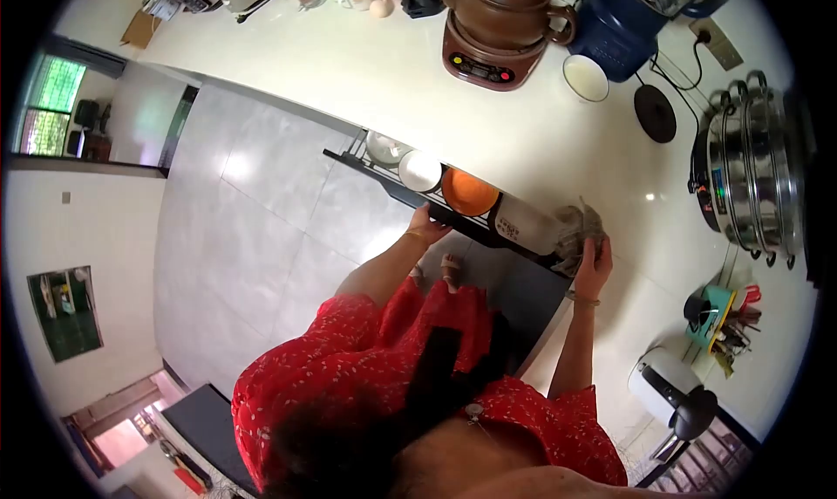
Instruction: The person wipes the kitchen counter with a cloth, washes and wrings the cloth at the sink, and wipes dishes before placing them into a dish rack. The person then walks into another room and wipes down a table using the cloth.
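Note:
My right hand is closed on a grey-brown crumpled cloth at the counter's edge, by the right end of a pulled-out drawer. My left hand grips the drawer's dark front, its fingers curled over the edge. Inside the drawer stand a clear glass dish, a white bowl, an orange bowl and a pale item with a printed pattern. The cloth hides part of the drawer's right end.
On the white counter are a brown electric pot, a blue appliance, a white cup and a round dark mat. Further right are a stacked steamer, a teal utensil holder and a white kettle.

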### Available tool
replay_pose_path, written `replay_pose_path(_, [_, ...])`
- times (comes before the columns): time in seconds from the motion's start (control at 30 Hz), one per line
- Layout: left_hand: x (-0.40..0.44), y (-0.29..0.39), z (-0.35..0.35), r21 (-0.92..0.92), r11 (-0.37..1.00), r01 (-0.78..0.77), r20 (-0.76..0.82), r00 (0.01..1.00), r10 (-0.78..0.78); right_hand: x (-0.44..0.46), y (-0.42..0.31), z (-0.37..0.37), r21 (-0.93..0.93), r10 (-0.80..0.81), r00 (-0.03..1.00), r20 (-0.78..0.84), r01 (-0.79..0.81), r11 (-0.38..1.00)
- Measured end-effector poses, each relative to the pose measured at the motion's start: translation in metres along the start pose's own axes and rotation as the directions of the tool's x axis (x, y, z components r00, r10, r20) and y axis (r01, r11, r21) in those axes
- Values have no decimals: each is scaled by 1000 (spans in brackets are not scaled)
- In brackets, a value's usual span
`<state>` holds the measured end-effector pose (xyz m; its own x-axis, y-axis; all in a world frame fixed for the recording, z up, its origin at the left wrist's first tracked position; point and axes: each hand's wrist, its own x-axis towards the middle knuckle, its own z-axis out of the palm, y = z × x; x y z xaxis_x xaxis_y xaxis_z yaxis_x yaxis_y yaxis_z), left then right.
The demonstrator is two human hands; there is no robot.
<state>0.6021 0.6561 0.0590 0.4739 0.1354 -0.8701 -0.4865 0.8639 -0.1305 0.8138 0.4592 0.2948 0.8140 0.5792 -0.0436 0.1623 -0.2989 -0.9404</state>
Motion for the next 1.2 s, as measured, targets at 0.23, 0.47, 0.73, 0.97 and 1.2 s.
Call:
replay_pose_path(0.23, [7, 9, 44, 141, 990, 7, 34, 999, -12, 80, 36, 34, -473, -195, 901, 387, 376, 797])
replay_pose_path(0.47, [-21, 17, 75, 572, 785, -237, 182, 970, 160, 90, 82, 89, -743, -332, 824, 458, 560, 365])
replay_pose_path(0.73, [-79, 65, -52, 613, 747, -259, 53, 956, 288, 86, 35, 175, -650, -218, 745, 631, 660, 377])
replay_pose_path(0.97, [-122, 107, -225, 165, 926, -340, -426, 822, 378, 93, -25, 292, -555, -21, 611, 791, 732, 395])
replay_pose_path(1.2, [-137, 163, -280, 75, 930, -360, -434, 828, 355, 106, -68, 415, -555, 109, 552, 827, 766, 324])
